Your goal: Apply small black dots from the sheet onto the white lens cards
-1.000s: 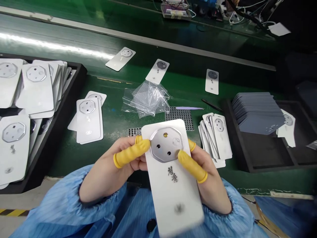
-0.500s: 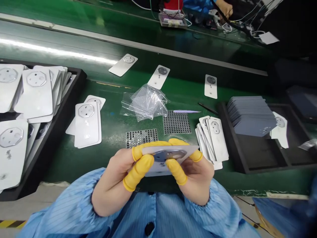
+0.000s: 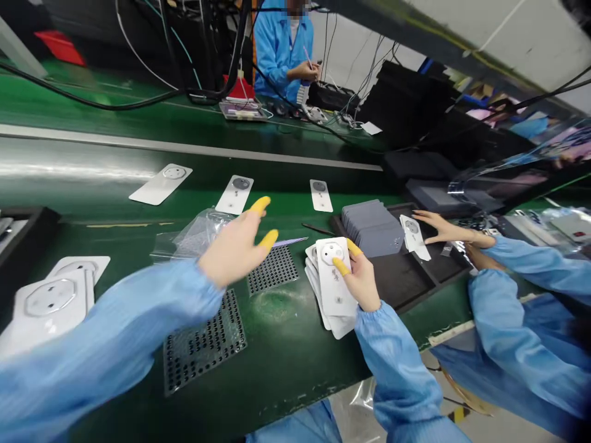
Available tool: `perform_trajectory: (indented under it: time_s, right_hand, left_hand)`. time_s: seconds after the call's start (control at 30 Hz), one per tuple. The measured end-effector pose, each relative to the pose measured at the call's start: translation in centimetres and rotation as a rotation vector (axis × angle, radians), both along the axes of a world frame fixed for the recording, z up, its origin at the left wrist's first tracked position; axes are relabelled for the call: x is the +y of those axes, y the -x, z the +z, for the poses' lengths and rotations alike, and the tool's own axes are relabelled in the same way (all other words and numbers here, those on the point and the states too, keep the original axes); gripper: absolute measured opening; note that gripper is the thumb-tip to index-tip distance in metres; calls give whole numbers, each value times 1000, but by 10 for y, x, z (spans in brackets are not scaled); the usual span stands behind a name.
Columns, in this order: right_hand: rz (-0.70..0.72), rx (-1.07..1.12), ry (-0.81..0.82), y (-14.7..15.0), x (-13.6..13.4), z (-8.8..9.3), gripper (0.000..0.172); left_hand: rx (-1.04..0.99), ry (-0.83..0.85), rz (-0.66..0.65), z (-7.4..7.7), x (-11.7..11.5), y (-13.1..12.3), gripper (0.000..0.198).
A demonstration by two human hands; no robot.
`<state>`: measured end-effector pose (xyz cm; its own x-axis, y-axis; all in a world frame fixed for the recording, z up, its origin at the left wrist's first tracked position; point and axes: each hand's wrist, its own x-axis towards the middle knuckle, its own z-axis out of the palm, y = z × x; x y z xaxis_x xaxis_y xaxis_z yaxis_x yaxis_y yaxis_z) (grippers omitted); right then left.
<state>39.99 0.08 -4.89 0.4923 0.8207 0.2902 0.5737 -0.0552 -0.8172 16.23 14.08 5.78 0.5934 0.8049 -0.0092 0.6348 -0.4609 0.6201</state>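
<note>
My right hand [image 3: 362,280], in yellow finger cots, pinches the upper right edge of a white phone back cover [image 3: 333,289] with a round camera ring. This cover lies on top of a small fanned stack of similar covers. My left hand [image 3: 235,246] is in the air with thumb and forefinger apart, holding nothing. Below and beside it are purple tweezers [image 3: 290,241] and a sheet of small black dots [image 3: 274,271]. A second dotted sheet [image 3: 207,344] lies nearer, partly under my left sleeve. Clear plastic bags [image 3: 194,231] are behind the left hand.
Right of the stack, a black tray [image 3: 406,295] holds a row of grey sheets [image 3: 373,231]. A co-worker's hand [image 3: 438,227] touches a white cover in it. More covers [image 3: 50,301] lie at left; single ones [image 3: 321,195] lie along the back. Another person sits opposite.
Both hands held one cover in front of me; now they are apart. The right has moved to the stack with a cover, and the left has let go. The view has swung right.
</note>
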Motion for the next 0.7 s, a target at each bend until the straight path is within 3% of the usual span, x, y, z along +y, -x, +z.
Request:
perform_trajectory:
  time_s: [0.13,0.23,0.33,0.43,0.53,0.6,0.7]
  right_hand:
    - [-69,-169,4,-21,0,-19,55]
    - [-88,-278,8,-3,-13,-10,47]
    - [-38,-376,64,30,-37,6,50]
    - [83,-352,35,65,-58,17,58]
    - [220,-250,-27,89,-60,19,62]
    - [282,-175,-35,98,-54,14,60]
    - [322,-113,-31,105,-42,2,54]
  left_hand:
    - [76,43,32,-21,62,-111,51]
    - [69,49,89,-38,78,-190,39]
    - [60,32,169,-53,82,-240,41]
    - [87,35,228,-69,92,-255,41]
    - [126,70,248,-80,110,-246,40]
    - [137,117,241,-79,120,-234,40]
    - [102,215,200,-60,129,-209,36]
